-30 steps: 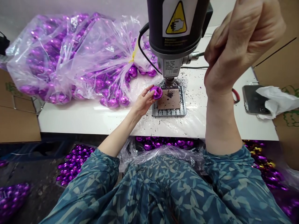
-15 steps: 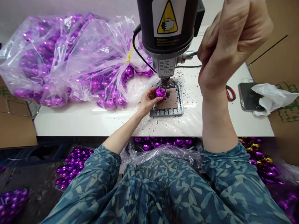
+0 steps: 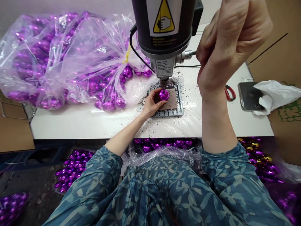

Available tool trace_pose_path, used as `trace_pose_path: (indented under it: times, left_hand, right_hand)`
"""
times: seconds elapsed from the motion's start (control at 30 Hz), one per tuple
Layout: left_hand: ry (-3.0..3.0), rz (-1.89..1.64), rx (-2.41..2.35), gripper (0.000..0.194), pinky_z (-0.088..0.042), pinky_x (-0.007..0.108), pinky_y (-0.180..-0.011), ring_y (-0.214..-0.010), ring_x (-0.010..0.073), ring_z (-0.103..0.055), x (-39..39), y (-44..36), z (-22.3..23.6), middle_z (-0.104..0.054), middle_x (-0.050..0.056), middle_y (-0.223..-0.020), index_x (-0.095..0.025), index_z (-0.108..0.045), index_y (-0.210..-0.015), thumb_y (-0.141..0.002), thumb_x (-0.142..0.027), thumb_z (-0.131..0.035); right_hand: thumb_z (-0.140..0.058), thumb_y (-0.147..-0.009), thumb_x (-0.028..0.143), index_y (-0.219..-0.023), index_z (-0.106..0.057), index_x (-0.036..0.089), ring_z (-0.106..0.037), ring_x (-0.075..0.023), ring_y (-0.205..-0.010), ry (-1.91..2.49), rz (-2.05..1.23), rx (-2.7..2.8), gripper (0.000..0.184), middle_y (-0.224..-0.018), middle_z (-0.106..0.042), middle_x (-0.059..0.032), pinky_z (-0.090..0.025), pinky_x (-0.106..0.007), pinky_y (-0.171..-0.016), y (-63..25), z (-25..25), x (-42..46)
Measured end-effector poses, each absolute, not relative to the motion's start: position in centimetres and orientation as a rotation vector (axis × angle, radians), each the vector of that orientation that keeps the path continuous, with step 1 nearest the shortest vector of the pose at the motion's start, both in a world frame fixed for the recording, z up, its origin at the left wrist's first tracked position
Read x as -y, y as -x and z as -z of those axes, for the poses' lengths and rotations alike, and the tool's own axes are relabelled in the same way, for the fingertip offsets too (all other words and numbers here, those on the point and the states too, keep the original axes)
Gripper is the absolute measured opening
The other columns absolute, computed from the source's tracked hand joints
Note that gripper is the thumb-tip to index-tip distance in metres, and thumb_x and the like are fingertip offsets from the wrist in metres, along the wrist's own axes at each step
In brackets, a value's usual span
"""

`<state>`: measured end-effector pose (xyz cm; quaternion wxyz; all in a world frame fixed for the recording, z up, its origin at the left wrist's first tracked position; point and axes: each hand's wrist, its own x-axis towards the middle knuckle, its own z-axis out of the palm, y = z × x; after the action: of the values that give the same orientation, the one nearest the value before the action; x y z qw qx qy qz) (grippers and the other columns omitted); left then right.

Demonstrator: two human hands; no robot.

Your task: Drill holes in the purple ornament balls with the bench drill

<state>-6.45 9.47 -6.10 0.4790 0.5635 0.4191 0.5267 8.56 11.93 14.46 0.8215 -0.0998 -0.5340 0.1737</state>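
Between the thumb and fingers of my left hand (image 3: 152, 103) is a shiny purple faceted ball (image 3: 164, 94). It sits under the chuck (image 3: 164, 82) of a bench drill press (image 3: 164, 40), over a brown board (image 3: 172, 99) on the slotted metal base (image 3: 180, 110). Whether the drill bit enters the ball is too small to tell. High at the right, my right hand (image 3: 235, 44) is closed around the end of the press's feed lever (image 3: 193, 53); the fingers hide most of the grip. Dark shavings lie around the base.
A tied clear bag (image 3: 77, 62) of purple balls fills the table's left side. Right of the press lie red-handled pliers or scissors (image 3: 230, 93), a dark phone (image 3: 250, 95) and crumpled white tissue (image 3: 275, 94). Cardboard boxes (image 3: 279, 62) flank the table. More purple balls (image 3: 72, 169) lie below.
My left hand has moved the purple ball slightly right, in under the drill chuck. My right hand stays closed on the lever. The whole view has shifted a little.
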Motion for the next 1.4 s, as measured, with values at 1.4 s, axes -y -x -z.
trace_pose_path:
  times: [1.4]
  left_hand:
    - [-1.357,-1.287,-1.018,0.062,-0.051,0.055,-0.119,-0.127,0.0315,-0.068,-8.7,5.4,6.2,-0.072,0.01,-0.128,-0.027,-0.065,-0.122,-0.073,-0.048,-0.095]
  right_hand:
    - [-0.05,-0.095,0.069,-0.056,-0.008,0.013,-0.016,0.0014,-0.04,0.573,-0.099,1.13,0.08,-0.042,-0.008,0.0021,-0.017,-0.026,-0.047,-9.9,-7.5,-11.6]
